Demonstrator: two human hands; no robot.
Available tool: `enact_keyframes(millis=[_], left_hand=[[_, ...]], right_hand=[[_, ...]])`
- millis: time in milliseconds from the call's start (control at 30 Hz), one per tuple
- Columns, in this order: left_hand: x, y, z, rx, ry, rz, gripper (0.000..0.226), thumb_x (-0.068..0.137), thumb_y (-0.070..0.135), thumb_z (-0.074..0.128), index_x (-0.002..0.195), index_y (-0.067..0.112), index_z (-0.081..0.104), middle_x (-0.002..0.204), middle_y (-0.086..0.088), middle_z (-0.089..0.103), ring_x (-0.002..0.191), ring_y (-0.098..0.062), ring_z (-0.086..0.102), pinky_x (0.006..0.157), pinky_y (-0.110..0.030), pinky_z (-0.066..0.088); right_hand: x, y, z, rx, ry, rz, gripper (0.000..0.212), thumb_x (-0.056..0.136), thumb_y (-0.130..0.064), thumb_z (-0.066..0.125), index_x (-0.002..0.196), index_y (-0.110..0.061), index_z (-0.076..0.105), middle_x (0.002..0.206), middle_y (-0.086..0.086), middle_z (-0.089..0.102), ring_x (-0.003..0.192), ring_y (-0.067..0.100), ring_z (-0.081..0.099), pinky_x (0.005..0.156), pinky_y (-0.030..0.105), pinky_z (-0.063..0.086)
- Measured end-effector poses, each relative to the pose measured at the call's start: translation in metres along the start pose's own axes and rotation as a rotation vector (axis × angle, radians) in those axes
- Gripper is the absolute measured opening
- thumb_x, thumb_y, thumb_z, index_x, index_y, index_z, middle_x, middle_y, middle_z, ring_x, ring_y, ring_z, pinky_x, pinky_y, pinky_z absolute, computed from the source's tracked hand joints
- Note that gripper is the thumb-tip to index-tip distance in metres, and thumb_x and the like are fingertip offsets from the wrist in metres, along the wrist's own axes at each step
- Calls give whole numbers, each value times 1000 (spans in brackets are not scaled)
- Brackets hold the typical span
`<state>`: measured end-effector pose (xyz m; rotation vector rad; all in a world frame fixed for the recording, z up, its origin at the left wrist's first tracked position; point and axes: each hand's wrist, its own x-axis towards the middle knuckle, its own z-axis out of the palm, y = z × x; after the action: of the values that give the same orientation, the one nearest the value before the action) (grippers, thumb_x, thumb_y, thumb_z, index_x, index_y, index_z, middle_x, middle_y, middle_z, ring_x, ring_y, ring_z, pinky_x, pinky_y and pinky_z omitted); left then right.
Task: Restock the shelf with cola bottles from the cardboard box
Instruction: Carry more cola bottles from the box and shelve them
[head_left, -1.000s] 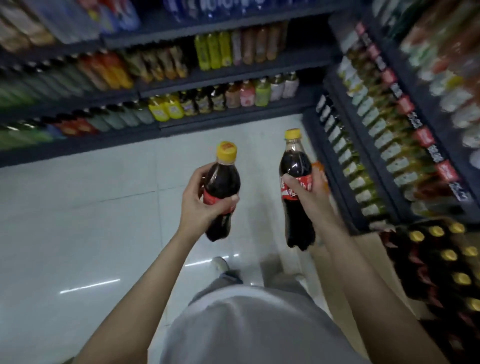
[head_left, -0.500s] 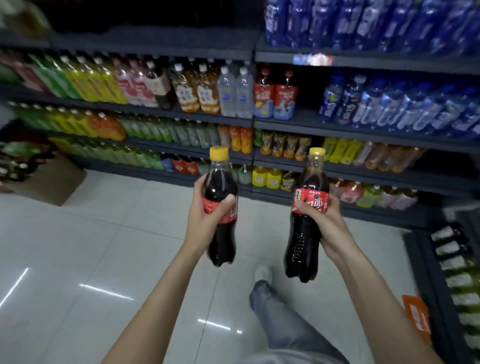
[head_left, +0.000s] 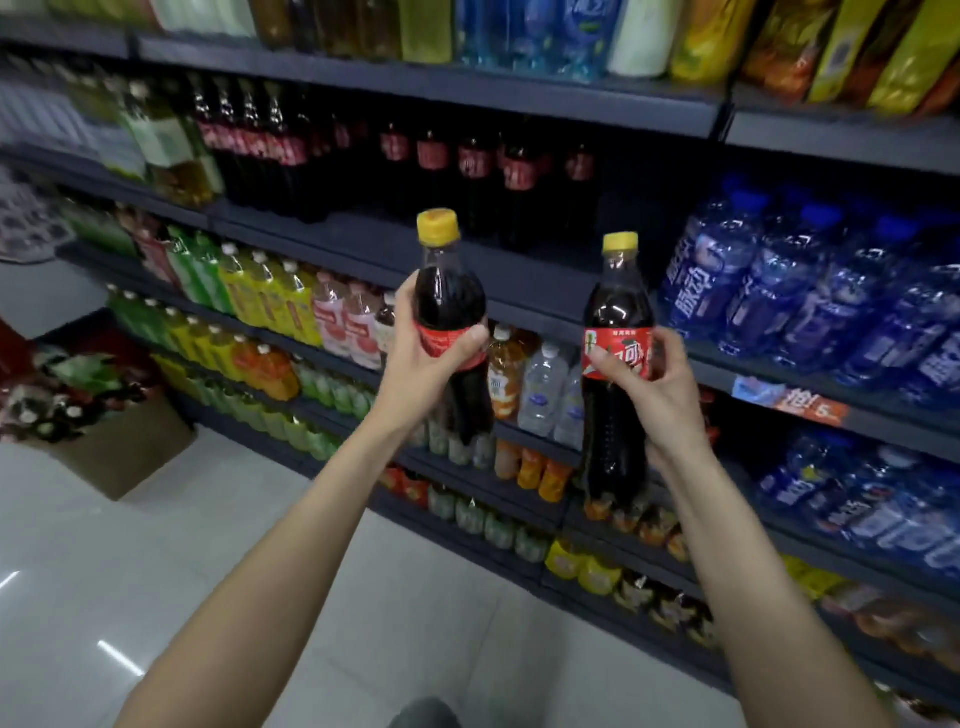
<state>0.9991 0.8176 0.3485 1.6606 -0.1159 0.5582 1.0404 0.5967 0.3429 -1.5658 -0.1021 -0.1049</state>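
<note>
My left hand (head_left: 423, 371) grips a cola bottle (head_left: 448, 301) with a yellow cap and red label, held upright. My right hand (head_left: 657, 387) grips a second yellow-capped cola bottle (head_left: 615, 332) at its red label, also upright. Both bottles hang in front of the dark shelf (head_left: 519, 275) that carries a row of cola bottles (head_left: 467, 171) with red labels. That row stands further back, with bare shelf board in front of it and a dark gap at its right end. A cardboard box (head_left: 122, 452) sits on the floor at the left.
Blue water bottles (head_left: 810, 306) fill the shelf to the right. Green, yellow and pink drinks (head_left: 270, 296) line the lower shelves on the left. White tiled floor (head_left: 156, 571) spreads below my arms. A price tag (head_left: 789, 400) hangs on the right shelf edge.
My view has swung up and closer to the shelves, from the floor and lower shelves to the cola row. Both hands kept their bottles and rose toward the cola shelf.
</note>
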Motion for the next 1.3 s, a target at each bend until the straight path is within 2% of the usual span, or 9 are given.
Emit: enact_keyframes(millis=[133, 333, 467, 567, 767, 900, 1033, 1167, 1300], left_hand=[[95, -32, 9, -36, -96, 96, 71, 85, 9, 68, 139, 11, 23, 126, 2, 48, 106, 13, 52, 93, -9, 40], [200, -81, 40, -100, -193, 188, 75, 80, 15, 73, 138, 7, 27, 137, -15, 44, 124, -15, 48, 102, -17, 39], [244, -104, 66, -78, -167, 283, 72, 73, 21, 80, 132, 15, 38, 133, -11, 46, 125, -18, 47, 109, -32, 38], [272, -120, 86, -89, -116, 301, 73, 69, 26, 82, 129, 13, 42, 129, -7, 50, 122, -17, 50, 107, -39, 40], [318, -156, 128, -120, -35, 231, 81, 66, 38, 81, 134, 16, 43, 129, -5, 56, 120, -17, 54, 104, -37, 43], [342, -168, 151, -99, -11, 261, 83, 72, 35, 79, 140, 12, 37, 137, -8, 52, 126, -19, 49, 106, -36, 40], [354, -176, 153, 75, -91, 384, 90, 79, 24, 75, 148, 10, 19, 148, -14, 34, 136, -23, 36, 109, -22, 28], [342, -186, 133, 496, -96, 454, 110, 75, 29, 77, 151, 25, -4, 145, -14, 36, 127, -30, 45, 91, -42, 48], [335, -188, 119, 659, -105, 445, 122, 70, 36, 80, 146, 37, -15, 137, -15, 43, 102, -32, 61, 75, -45, 56]], right_hand=[[80, -2, 31, -180, 73, -227, 67, 67, -30, 84, 123, -21, 49, 114, -4, 62, 98, 5, 60, 81, 16, 46], [167, 14, 62, -378, 246, -431, 71, 64, -29, 85, 122, -28, 45, 118, -9, 58, 112, 14, 55, 96, 35, 45], [213, 26, 71, -409, 338, -450, 74, 63, -20, 86, 125, -18, 47, 107, -17, 57, 104, 8, 55, 93, 25, 44], [248, 34, 71, -470, 412, -443, 75, 64, -23, 86, 128, -15, 47, 117, -2, 59, 109, 14, 55, 95, 28, 44], [325, 51, 60, -504, 577, -440, 85, 59, -35, 87, 132, -15, 49, 127, 12, 56, 115, 24, 56, 99, 39, 46], [363, 53, 52, -563, 628, -427, 76, 66, -34, 84, 130, -11, 49, 128, 10, 54, 118, 23, 52, 97, 33, 43], [391, 54, 49, -616, 652, -436, 73, 71, -34, 80, 131, -6, 47, 131, 12, 51, 120, 27, 51, 95, 33, 41], [405, 61, 45, -554, 602, -435, 83, 79, -33, 74, 145, -13, 29, 144, 10, 44, 130, 25, 44, 105, 32, 34], [408, 73, 44, -574, 529, -430, 89, 82, -24, 71, 150, -22, 13, 150, 7, 36, 134, 22, 39, 104, 28, 30]])
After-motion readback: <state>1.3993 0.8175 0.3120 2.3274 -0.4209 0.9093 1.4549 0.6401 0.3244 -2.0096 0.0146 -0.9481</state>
